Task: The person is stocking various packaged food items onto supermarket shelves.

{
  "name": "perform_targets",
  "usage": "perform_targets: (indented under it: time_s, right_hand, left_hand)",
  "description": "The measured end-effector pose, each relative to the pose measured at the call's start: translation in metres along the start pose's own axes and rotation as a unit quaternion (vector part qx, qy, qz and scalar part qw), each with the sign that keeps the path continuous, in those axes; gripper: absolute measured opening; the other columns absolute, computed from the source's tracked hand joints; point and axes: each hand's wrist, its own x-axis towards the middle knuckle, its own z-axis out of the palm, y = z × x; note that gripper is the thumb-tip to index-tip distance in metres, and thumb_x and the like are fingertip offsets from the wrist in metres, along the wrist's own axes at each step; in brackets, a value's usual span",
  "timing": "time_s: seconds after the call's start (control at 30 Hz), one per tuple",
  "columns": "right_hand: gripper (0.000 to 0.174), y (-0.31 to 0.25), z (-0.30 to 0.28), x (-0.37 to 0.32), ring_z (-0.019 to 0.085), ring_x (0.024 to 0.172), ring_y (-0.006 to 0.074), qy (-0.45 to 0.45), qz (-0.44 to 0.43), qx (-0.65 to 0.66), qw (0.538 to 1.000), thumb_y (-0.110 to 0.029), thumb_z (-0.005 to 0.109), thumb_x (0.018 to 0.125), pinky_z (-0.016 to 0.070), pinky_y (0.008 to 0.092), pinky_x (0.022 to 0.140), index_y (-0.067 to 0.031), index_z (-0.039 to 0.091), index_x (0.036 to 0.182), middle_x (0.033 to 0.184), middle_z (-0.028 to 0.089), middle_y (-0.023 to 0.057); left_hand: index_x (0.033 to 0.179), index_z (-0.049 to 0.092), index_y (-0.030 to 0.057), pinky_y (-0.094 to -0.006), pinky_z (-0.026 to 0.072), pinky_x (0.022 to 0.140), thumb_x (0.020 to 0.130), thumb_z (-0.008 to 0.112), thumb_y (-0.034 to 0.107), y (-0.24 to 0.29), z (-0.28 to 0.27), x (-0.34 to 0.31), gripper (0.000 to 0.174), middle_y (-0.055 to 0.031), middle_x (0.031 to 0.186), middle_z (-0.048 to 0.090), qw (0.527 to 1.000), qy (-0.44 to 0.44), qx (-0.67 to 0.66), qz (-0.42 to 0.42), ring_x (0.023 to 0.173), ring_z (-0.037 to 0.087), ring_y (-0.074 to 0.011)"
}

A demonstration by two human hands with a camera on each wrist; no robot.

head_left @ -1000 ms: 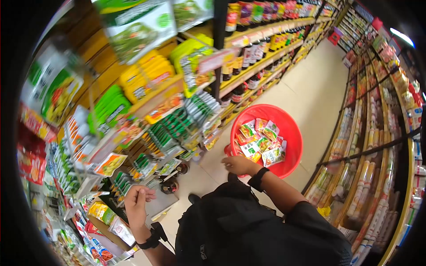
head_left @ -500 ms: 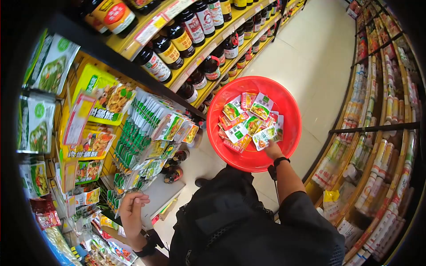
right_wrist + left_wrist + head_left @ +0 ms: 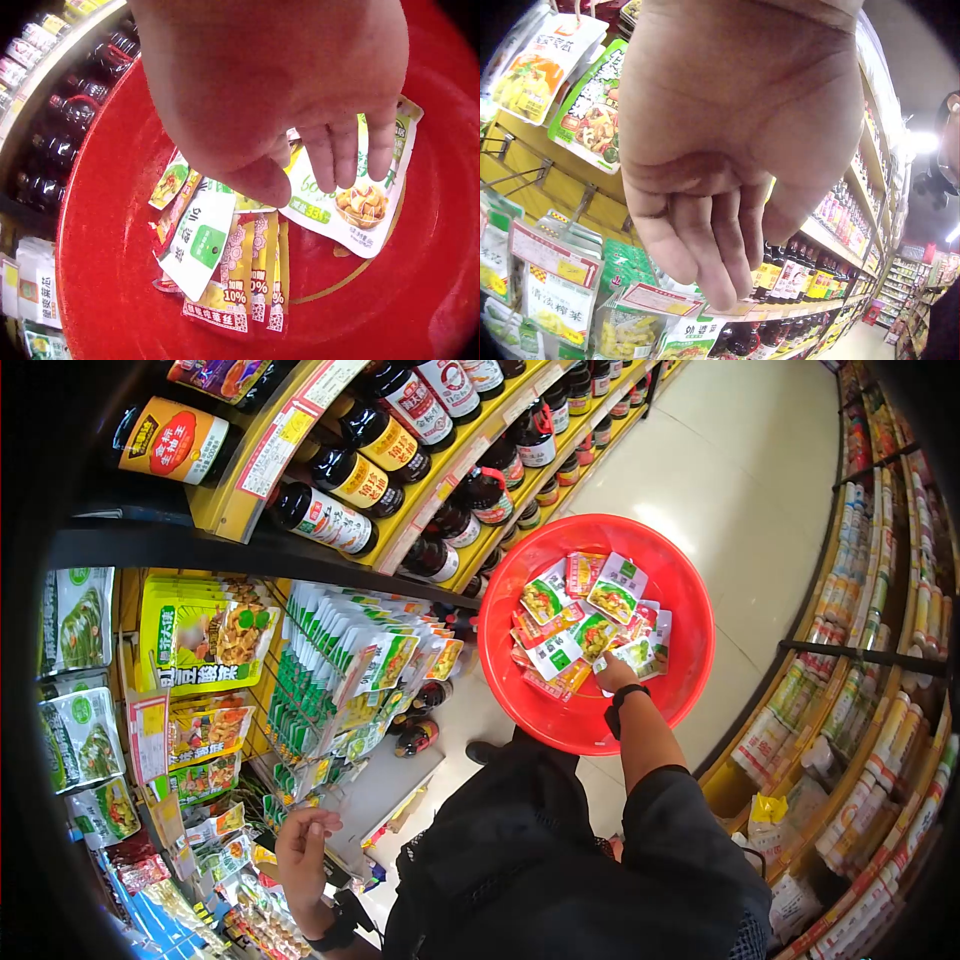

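A red plastic basin [image 3: 500, 690] stands on the floor ahead, with several small food packets in it. My right hand [image 3: 612, 676] reaches over its near side. In the right wrist view, the fingers lie fairly straight across a white-and-green food packet [image 3: 367, 214], the thumb at its left edge. Beside it lie red-and-yellow packets [image 3: 236, 277] and a white packet with a green label [image 3: 199, 244]. Holding nothing, my left hand [image 3: 303, 855] hangs near the left rack, its fingers loosely bent. Hanging packets [image 3: 559, 292] show behind it in the left wrist view.
Shelves of dark sauce bottles [image 3: 380, 450] run along the upper left. Packets hang from rack hooks [image 3: 350, 660] at the left. Shelves of wrapped cylindrical packs [image 3: 870, 760] line the right side. Tiled floor [image 3: 740, 480] stretches ahead between the shelves.
My right hand has moved from the basin's near left rim to the packets inside it. The view has turned, bringing the bottle shelves closer. My left hand stays loosely bent.
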Motion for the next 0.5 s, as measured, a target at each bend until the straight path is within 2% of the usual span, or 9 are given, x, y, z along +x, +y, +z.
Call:
perform_targets:
  time_s: [0.03, 0.07, 0.23, 0.27, 0.33, 0.37, 0.4, 0.5]
  right_hand:
    - [0.075, -0.001, 0.000, 0.002, 0.061, 0.118, 0.0378, 0.000, -0.001, 0.011, 1.000, -0.018, 0.062, 0.078, 0.0493, 0.0449, 0.098, -0.0116, 0.040, 0.149, 0.125, 0.063, 0.0249]
    - [0.074, -0.002, -0.002, 0.005, 0.062, 0.116, 0.0383, -0.015, 0.001, 0.009, 1.000, -0.019, 0.062, 0.078, 0.0497, 0.0452, 0.097, -0.0115, 0.041, 0.148, 0.124, 0.064, 0.0252]
    - [0.062, -0.007, -0.014, 0.007, 0.064, 0.113, 0.0383, -0.010, 0.006, 0.009, 1.000, -0.026, 0.059, 0.084, 0.0507, 0.0453, 0.095, -0.0096, 0.047, 0.142, 0.120, 0.066, 0.0248]
    - [0.058, -0.006, -0.014, 0.011, 0.061, 0.120, 0.0355, -0.019, 0.048, 0.002, 0.999, -0.028, 0.058, 0.085, 0.0480, 0.0436, 0.102, -0.0182, 0.048, 0.142, 0.127, 0.063, 0.0220]
    - [0.059, -0.007, -0.018, 0.010, 0.061, 0.120, 0.0353, -0.003, 0.058, -0.007, 0.998, -0.028, 0.059, 0.085, 0.0475, 0.0438, 0.102, -0.0129, 0.048, 0.141, 0.128, 0.063, 0.0230]
    - [0.061, 0.002, -0.013, 0.021, 0.060, 0.121, 0.0354, 0.000, 0.053, -0.026, 0.998, -0.030, 0.059, 0.085, 0.0474, 0.0444, 0.103, -0.0067, 0.046, 0.141, 0.128, 0.062, 0.0242]
    - [0.062, -0.005, -0.022, 0.010, 0.059, 0.123, 0.0344, -0.002, 0.073, -0.032, 0.997, -0.032, 0.059, 0.087, 0.0472, 0.0436, 0.103, -0.0031, 0.047, 0.141, 0.131, 0.061, 0.0224]
    - [0.060, -0.003, -0.023, 0.009, 0.058, 0.125, 0.0321, -0.044, 0.086, -0.084, 0.992, -0.037, 0.057, 0.090, 0.0470, 0.0424, 0.104, -0.0075, 0.049, 0.141, 0.137, 0.059, 0.0182]
  left_hand:
    - [0.112, 0.059, 0.0001, -0.0296, 0.0475, 0.081, 0.101, 0.050, 0.011, 0.004, 0.001, -0.001, 0.018, -0.0095, 0.102, 0.069, 1.000, 0.007, -0.002, -0.010, 0.091, 0.065, -0.0163]
    - [0.112, 0.060, 0.0000, -0.0293, 0.0466, 0.082, 0.100, 0.050, 0.008, 0.007, 0.001, -0.002, 0.017, -0.0092, 0.102, 0.068, 1.000, 0.015, -0.004, -0.020, 0.090, 0.065, -0.0158]
    - [0.113, 0.059, 0.0012, -0.0292, 0.0497, 0.082, 0.103, 0.051, 0.014, 0.005, 0.001, -0.005, 0.018, -0.0081, 0.104, 0.069, 0.999, 0.015, 0.015, -0.035, 0.093, 0.067, -0.0169]
    - [0.113, 0.059, 0.0012, -0.0293, 0.0498, 0.082, 0.103, 0.051, 0.014, 0.005, 0.001, -0.005, 0.018, -0.0082, 0.104, 0.069, 0.999, 0.019, 0.006, -0.043, 0.093, 0.067, -0.0169]
    - [0.113, 0.059, 0.0011, -0.0294, 0.0499, 0.082, 0.103, 0.051, 0.013, 0.004, 0.003, -0.005, 0.018, -0.0085, 0.105, 0.068, 0.998, 0.026, -0.012, -0.058, 0.094, 0.067, -0.0168]
    - [0.113, 0.059, 0.0010, -0.0292, 0.0491, 0.083, 0.102, 0.052, 0.013, 0.005, 0.004, -0.005, 0.018, -0.0084, 0.105, 0.068, 0.998, 0.028, -0.021, -0.059, 0.094, 0.066, -0.0163]
    - [0.113, 0.060, 0.0008, -0.0289, 0.0483, 0.084, 0.102, 0.052, 0.012, 0.005, 0.005, -0.006, 0.018, -0.0082, 0.104, 0.068, 0.997, 0.030, -0.029, -0.060, 0.095, 0.066, -0.0157]
    - [0.113, 0.061, 0.0002, -0.0289, 0.0477, 0.086, 0.102, 0.052, 0.011, 0.005, 0.006, -0.006, 0.018, -0.0084, 0.104, 0.068, 0.997, 0.025, -0.025, -0.068, 0.096, 0.065, -0.0151]
